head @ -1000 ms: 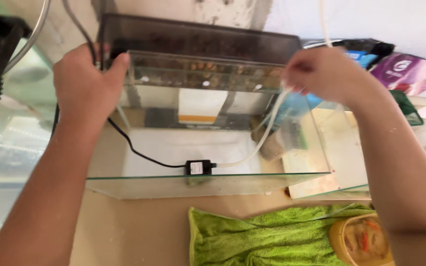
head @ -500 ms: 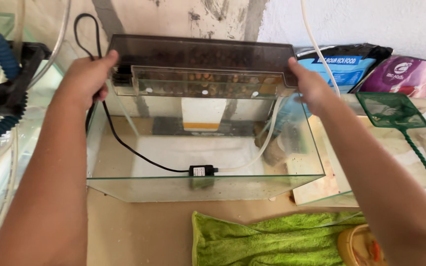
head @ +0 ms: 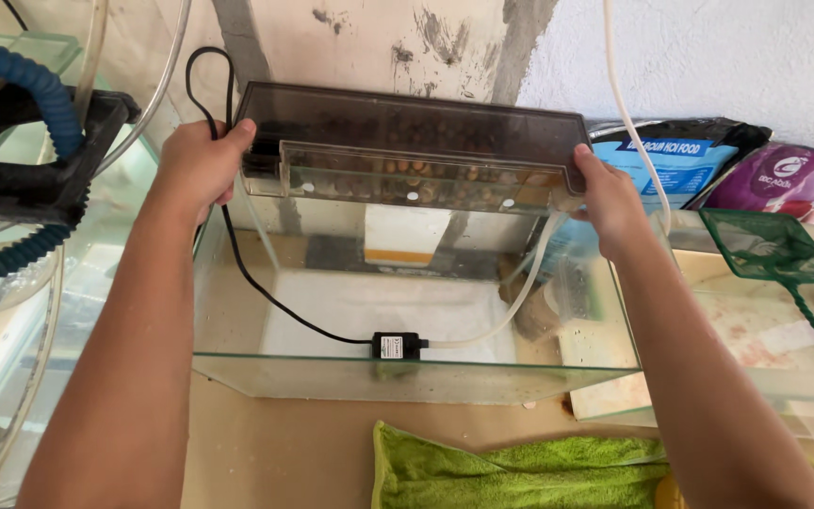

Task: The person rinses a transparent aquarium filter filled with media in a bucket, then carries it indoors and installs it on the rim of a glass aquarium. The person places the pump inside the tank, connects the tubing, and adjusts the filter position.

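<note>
A long smoky-brown filter box filled with pebble-like media rests across the back rim of a small glass tank. My left hand grips the box's left end, next to a black cable. My right hand holds the box's right end. Inside the tank a small black pump lies on the bottom, joined to the black cable and to a clear hose that rises toward the box.
A green towel lies in front of the tank. A second glass tank with a blue ribbed hose stands at left. A green fish net and two feed bags sit at right. A white tube hangs down the wall.
Both hands shifted outward to the ends of the filter box, which now sits level across the tank's back rim. The view tilted up, showing more wall and less towel.
</note>
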